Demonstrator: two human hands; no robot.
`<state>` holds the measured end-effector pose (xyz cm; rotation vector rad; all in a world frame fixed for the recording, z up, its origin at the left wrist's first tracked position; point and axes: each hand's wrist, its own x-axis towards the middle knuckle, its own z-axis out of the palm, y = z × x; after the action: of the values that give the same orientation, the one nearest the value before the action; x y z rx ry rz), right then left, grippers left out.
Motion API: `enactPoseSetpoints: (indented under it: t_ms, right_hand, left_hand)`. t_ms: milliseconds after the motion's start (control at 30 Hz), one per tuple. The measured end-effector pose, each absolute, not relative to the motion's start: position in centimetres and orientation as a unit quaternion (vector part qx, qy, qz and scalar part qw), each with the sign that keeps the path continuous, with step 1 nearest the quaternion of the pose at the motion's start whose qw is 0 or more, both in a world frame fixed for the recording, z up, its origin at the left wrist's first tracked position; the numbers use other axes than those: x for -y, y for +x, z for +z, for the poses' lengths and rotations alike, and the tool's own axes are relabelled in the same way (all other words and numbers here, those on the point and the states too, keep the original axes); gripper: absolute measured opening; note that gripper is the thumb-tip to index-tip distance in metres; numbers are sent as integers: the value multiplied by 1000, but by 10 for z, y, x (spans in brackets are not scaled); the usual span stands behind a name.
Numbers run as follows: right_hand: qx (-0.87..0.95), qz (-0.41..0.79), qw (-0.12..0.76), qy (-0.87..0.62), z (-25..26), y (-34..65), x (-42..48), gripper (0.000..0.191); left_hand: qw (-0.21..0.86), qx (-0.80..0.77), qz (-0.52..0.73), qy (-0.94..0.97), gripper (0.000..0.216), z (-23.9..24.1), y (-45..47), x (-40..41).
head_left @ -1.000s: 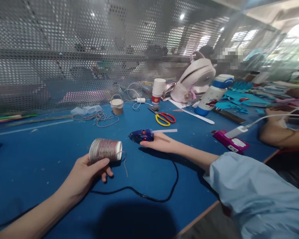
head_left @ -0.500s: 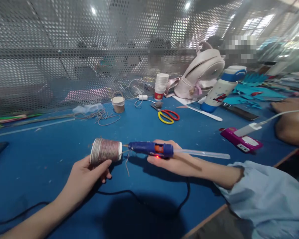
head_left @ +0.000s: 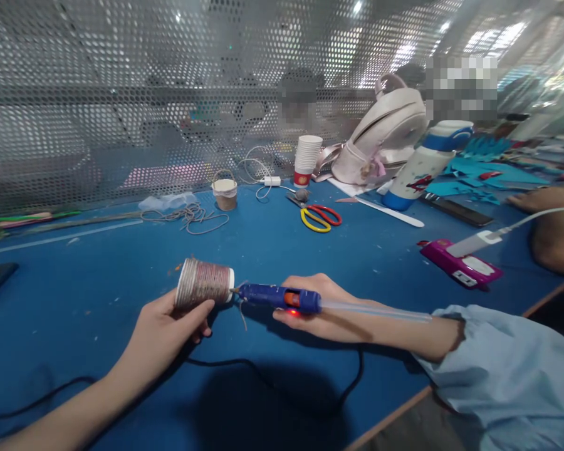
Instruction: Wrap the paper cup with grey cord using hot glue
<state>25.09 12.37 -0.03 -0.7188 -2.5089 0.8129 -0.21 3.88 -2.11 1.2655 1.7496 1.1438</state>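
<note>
My left hand [head_left: 162, 329] grips a paper cup wrapped in cord [head_left: 203, 283], held on its side just above the blue table [head_left: 98, 275]. A loose end of cord hangs from the cup's white rim. My right hand [head_left: 319, 307] holds a blue hot glue gun [head_left: 279, 297] with a red light lit and a clear glue stick sticking out behind. The gun's nozzle touches the cup's rim. Its black cable [head_left: 263, 373] loops over the table toward me.
Farther back lie red and yellow scissors [head_left: 320, 218], a stack of paper cups [head_left: 307, 161], a small cord-wrapped basket [head_left: 225, 193], loose cord [head_left: 188, 218], a pink backpack [head_left: 385, 141] and a bottle [head_left: 425, 164]. A pink device on a white cable [head_left: 460, 266] and another person's arm [head_left: 552, 235] are at right. A perforated metal screen [head_left: 122, 94] closes the back.
My right hand lifted the glue gun from the table, swung it left and brought its nozzle against the cup's rim. The left hand kept the cup nearly still.
</note>
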Motion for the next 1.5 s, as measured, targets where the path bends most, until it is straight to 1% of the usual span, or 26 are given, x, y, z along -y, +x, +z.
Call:
enactPoseSetpoints:
  t_ms: [233, 433, 567, 733, 933, 1100, 1300, 1433, 1500]
  right_hand:
    - [910, 259, 209, -245, -5, 253, -125, 21]
    - [914, 284, 215, -195, -7, 255, -126, 21]
    - [911, 282, 230, -193, -7, 255, -126, 19]
    - [925, 273, 201, -174, -6, 256, -124, 20]
    - [918, 291, 207, -175, -4, 256, -125, 22]
    - [925, 281, 198, -164, -4, 257, -124, 16]
    - [923, 282, 191, -179, -4, 258, -124, 20]
    - [929, 275, 194, -156, -5, 258, -124, 16]
    - [925, 284, 197, -156, -5, 258, -123, 17]
  left_hand:
    - [348, -668, 436, 493, 24, -22, -3, -40]
    - [340, -668, 430, 504, 25, -20, -3, -41]
    - [343, -674, 417, 504, 24, -20, -5, -41]
    - [337, -678, 411, 508, 26, -20, -6, -40]
    - [339, -671, 414, 513, 23, -20, -4, -42]
    - [339, -672, 418, 509, 23, -18, -4, -42]
    - [339, -668, 422, 511, 22, -18, -4, -41]
    - [340, -662, 423, 518, 22, -20, -6, -40]
    - [342, -658, 424, 520, 21, -21, -7, -40]
